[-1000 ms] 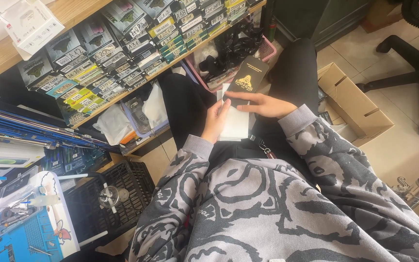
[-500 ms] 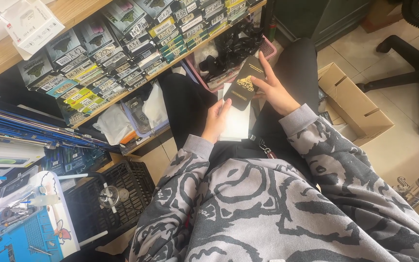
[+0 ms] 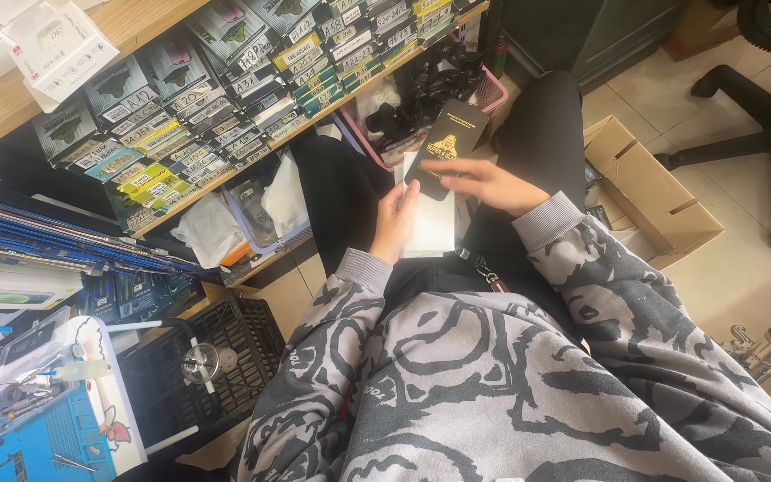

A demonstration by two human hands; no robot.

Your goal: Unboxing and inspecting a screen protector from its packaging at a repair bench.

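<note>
My right hand (image 3: pixel 484 183) grips a flat, slim black cardboard packet with a gold emblem (image 3: pixel 448 147) by its near end, thumb and fingers clamped across its width. The packet is held over my lap; its long axis runs away from me, tilted slightly to the right, with the far end pointing toward the pink plastic basket of black cables (image 3: pixel 439 89) under the shelf. Its printed face is up and matte.

My left hand (image 3: pixel 394 219) is closed on the left edge of a flat white rectangular card (image 3: pixel 430 223), fingers curled along the edge, thumb on top. The card lies lengthwise away from me, beneath and just behind the black packet, the two overlapping at the card's far end.

Both forearms are bent inward, meeting over my black trousers (image 3: pixel 546 125); the sleeves are soft grey-and-black patterned knit (image 3: pixel 493 375).

The wooden shelf (image 3: pixel 136 27) along the upper left carries rows of similar slim boxed packets (image 3: pixel 225 107), stood on edge with labelled ends outward. An open brown cardboard box (image 3: pixel 644 187) sits on the tiled floor at my right. A black plastic lattice crate (image 3: pixel 216 357) stands at lower left.
</note>
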